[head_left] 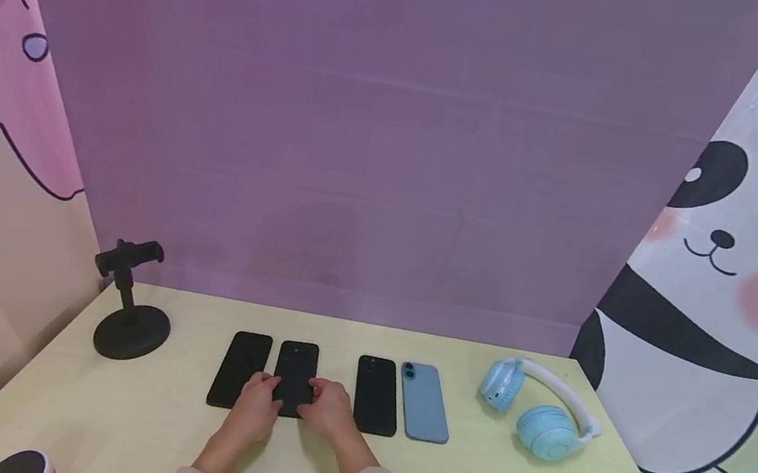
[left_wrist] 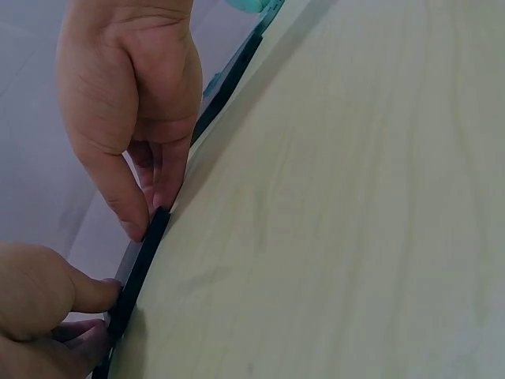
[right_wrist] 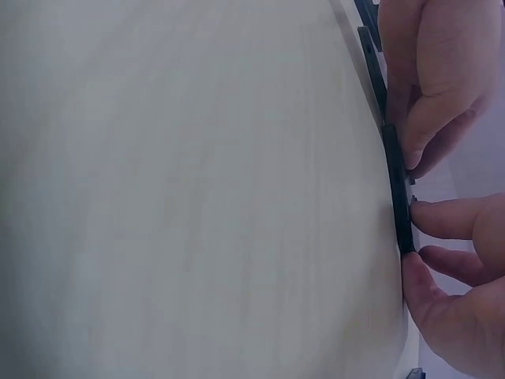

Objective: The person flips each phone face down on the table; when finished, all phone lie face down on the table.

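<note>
A black smartphone (head_left: 297, 367) lies on the pale wooden table in the head view, camera side up, between my two hands. My left hand (head_left: 256, 410) grips its left edge near the lower corner. On the opposite edge, my right hand (head_left: 329, 411) holds the same phone with thumb and fingers. The right wrist view shows the phone's dark near side (right_wrist: 398, 189) low over the tabletop, with fingertips at both ends. Another black smartphone (head_left: 242, 367) lies just left of it, partly behind my left fingers.
Right of my hands lie a black smartphone (head_left: 376, 396) and a light blue smartphone (head_left: 425, 407). Blue and white headphones (head_left: 551, 432) rest farther right. A black phone stand (head_left: 132, 332) stands at the back left. A round dark-topped container (head_left: 24, 465) sits at the front left.
</note>
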`<state>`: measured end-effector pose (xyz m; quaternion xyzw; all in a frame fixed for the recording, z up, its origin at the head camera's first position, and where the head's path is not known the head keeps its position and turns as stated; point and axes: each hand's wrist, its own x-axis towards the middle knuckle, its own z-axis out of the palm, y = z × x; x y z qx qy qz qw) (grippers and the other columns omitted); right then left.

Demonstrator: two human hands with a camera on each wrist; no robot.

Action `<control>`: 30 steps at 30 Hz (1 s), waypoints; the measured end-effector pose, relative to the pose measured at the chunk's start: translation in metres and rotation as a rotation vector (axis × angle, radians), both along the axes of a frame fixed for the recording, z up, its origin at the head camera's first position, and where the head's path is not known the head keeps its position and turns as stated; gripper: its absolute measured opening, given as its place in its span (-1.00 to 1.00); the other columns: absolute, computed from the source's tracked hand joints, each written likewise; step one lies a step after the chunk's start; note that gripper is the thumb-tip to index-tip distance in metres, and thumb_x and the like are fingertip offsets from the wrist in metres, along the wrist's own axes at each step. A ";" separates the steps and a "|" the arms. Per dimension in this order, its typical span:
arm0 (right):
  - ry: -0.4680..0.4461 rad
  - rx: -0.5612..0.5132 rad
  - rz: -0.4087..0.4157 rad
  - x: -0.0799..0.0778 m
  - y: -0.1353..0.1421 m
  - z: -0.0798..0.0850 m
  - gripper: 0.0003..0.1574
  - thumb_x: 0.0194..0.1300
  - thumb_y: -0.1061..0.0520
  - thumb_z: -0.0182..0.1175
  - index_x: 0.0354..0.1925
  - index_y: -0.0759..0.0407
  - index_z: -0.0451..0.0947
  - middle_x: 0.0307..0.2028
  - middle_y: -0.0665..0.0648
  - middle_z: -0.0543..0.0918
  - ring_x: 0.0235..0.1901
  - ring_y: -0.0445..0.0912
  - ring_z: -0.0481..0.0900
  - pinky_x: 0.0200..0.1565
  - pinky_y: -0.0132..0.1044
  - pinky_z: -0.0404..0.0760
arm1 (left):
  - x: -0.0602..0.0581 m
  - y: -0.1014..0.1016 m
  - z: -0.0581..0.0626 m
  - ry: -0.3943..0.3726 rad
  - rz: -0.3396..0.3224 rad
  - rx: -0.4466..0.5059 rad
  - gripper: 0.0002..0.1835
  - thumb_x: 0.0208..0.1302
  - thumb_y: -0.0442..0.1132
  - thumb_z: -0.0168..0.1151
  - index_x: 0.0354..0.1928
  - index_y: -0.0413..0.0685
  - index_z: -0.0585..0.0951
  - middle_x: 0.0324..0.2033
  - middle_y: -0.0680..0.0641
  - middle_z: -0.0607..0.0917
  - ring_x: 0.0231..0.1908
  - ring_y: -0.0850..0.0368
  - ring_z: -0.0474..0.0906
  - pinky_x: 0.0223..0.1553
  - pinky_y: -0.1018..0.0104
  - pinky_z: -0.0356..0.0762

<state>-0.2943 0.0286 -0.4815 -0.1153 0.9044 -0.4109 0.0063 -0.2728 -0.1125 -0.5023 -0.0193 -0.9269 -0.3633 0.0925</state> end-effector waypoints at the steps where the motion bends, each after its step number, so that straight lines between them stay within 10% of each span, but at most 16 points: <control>1: 0.003 0.002 0.002 0.000 0.000 0.000 -0.50 0.04 0.36 0.40 0.00 0.45 0.58 -0.24 0.31 0.65 -0.18 0.14 0.60 -0.06 0.00 0.56 | 0.000 0.000 0.000 -0.001 -0.001 0.006 -0.58 0.21 -0.47 0.26 0.08 -0.57 0.49 -0.03 -0.39 0.45 0.07 -0.35 0.39 0.10 -0.11 0.39; 22: -0.040 0.056 -0.028 -0.004 0.027 0.002 -0.48 0.04 0.34 0.41 0.02 0.40 0.57 -0.26 0.23 0.62 -0.23 0.11 0.57 -0.13 -0.01 0.57 | -0.008 0.016 -0.007 0.011 -0.077 0.066 -0.57 0.22 -0.40 0.30 0.10 -0.51 0.52 -0.03 -0.33 0.47 0.06 -0.27 0.45 0.13 -0.07 0.38; 30: 0.009 0.073 -0.021 -0.003 0.009 0.015 -0.49 0.06 0.36 0.36 0.03 0.46 0.53 -0.23 0.30 0.50 -0.17 0.18 0.51 -0.07 0.06 0.54 | -0.008 -0.007 -0.001 0.053 -0.066 0.093 -0.55 0.20 -0.37 0.33 0.09 -0.47 0.53 -0.08 -0.25 0.51 -0.09 -0.13 0.53 0.00 -0.03 0.47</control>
